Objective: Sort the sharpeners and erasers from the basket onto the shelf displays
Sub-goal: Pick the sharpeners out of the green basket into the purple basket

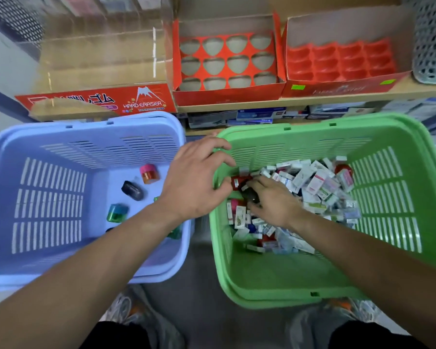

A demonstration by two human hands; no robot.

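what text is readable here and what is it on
"HARD ERASER": white, on the front of the left red display box, beneath a mountain drawing.
"ゴム": ends the large characters on that same front; the rest is unclear.
Right red display box: pale script, too blurred.
Packs in the green basket: print too small.
Boxes under the shelf: blurred.

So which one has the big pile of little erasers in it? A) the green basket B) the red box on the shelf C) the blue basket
A: the green basket holds the heap of wrapped erasers; the blue basket has only a few sharpeners.
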